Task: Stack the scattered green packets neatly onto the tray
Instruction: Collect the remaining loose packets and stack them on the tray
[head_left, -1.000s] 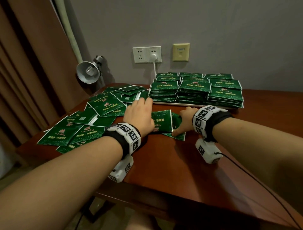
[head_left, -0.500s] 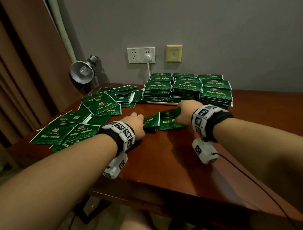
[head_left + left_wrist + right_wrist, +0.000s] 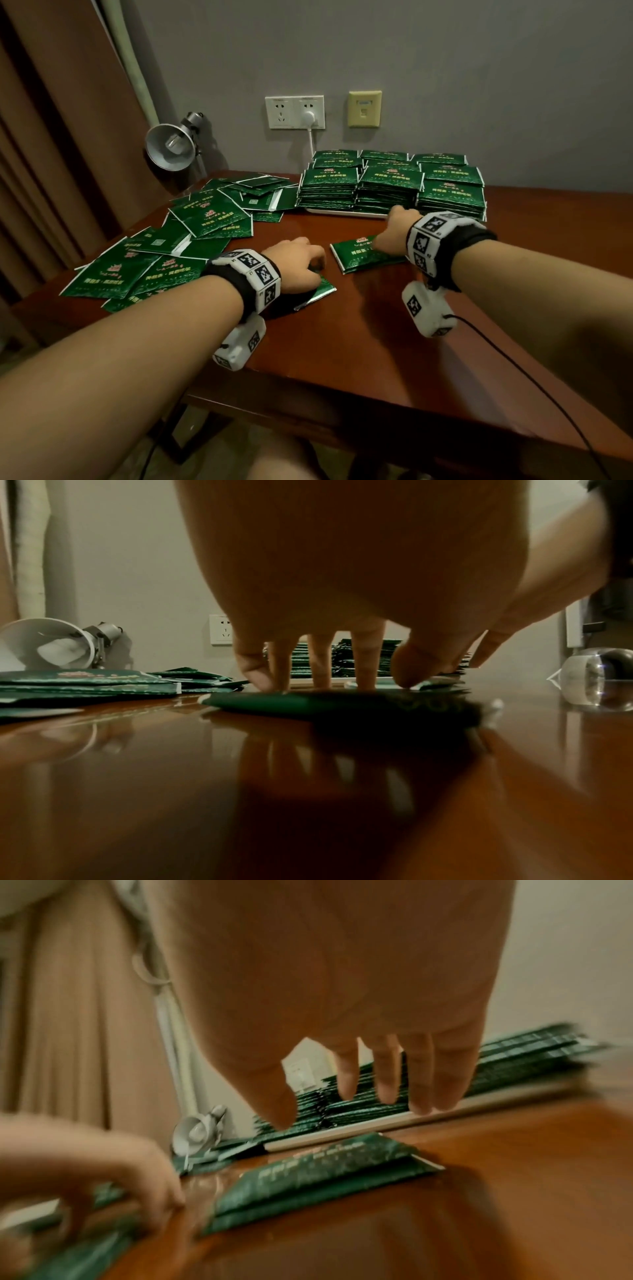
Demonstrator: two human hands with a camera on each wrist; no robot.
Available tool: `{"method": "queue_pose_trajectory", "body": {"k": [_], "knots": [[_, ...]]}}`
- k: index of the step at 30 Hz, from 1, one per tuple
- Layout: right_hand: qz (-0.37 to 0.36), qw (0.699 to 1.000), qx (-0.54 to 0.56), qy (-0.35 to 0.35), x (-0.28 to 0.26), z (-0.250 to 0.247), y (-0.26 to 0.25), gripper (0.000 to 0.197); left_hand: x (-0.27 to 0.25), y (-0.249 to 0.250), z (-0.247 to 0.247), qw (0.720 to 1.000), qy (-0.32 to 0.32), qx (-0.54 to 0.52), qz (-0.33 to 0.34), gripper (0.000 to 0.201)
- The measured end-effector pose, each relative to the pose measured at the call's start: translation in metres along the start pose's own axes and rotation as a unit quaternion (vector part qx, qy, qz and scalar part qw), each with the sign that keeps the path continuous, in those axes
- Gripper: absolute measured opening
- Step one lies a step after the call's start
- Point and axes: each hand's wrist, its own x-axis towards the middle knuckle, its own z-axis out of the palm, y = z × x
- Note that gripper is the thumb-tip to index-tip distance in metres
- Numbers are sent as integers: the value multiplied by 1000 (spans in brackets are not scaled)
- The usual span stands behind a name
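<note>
We're mid-gather, two small bundles on the table (image 3: 359, 342) in front of the tray (image 3: 346, 213); left hand (image 3: 294, 265) sits on the near bundle (image 3: 320, 291), fingers (image 3: 322, 669) spread and pressing down onto it in the left wrist view, thumb tip at its edge, nothing pinched yet; right hand (image 3: 394, 233) is over the far bundle (image 3: 363, 257); its wrist view is blurred but shows fingers (image 3: 387, 1074) straight, apart and hanging above the packets, so we read it as relaxed with no grip; tray already carries tidy stacks (image 3: 390, 185) in rows, about full across the front; loose pile (image 3: 191, 236) still fanned over the left side of the table, so we judge plenty left to do; for this step we'd square each bundle first: press flat, nudge edges flush with thumb and fingertips against the table, then merge the two before lifting; packets look slick and the table is glossy, so they'll likely slide and fan out if pinched at one corner; better to grip across the short sides with thumb under, fingers on top; set the bundle onto the lowest stack, edges aligned with the one below, release only once flat; risk: clipping the front stacks with the right wrist and shearing them off the tray.
</note>
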Motion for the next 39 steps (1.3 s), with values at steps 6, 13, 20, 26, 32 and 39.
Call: {"method": "queue_pose_trajectory", "body": {"k": [6,13,20,26,32,39], "knots": [[-165,971,-169,-33,1,16,-7,75,1,3,0,996,85,14,21,32],[-168,965,-198,-39,-2,26,-7,64,4,-4,7,967,2,62,-248,95],[-123,976,-177,-34,1,32,-4,71,3,4,3,996,19,-92,-9,80],[-143,960,-235,-47,-5,27,-10,69,5,-4,8,994,23,29,-99,113],[-167,968,-185,-28,-9,30,-5,67,6,1,7,997,5,23,-73,84],[-172,974,-137,-45,-13,27,1,91,5,1,3,999,32,-14,-36,75]]}}
